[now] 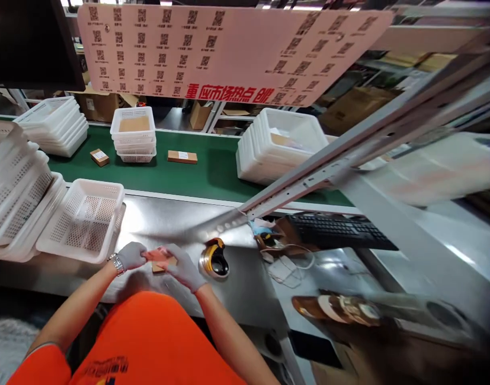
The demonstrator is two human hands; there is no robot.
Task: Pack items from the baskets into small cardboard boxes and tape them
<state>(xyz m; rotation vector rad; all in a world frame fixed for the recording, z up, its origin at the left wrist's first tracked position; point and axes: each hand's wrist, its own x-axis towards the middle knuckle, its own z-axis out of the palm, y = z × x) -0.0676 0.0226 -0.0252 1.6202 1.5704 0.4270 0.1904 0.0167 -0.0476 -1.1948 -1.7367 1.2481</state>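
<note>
A small brown cardboard box (158, 267) is at the steel table's near edge, partly covered by my hands. My left hand (131, 255), in a grey glove with bare fingertips, is closed at the box's left, its fingertips pinched on something I cannot make out. From the right, my right hand (184, 267), gloved the same way, has its fingers wrapped round the box. Right of my hands, a yellow and black tape dispenser (217, 259) stands on the steel table (245, 278).
An open white basket (84, 219) and tilted stacked baskets (18, 198) are at the left. Behind, a green conveyor (204, 179) bears basket stacks and small boxes (182, 156). A metal post (304, 171) slants across the right, near a keyboard (344, 230).
</note>
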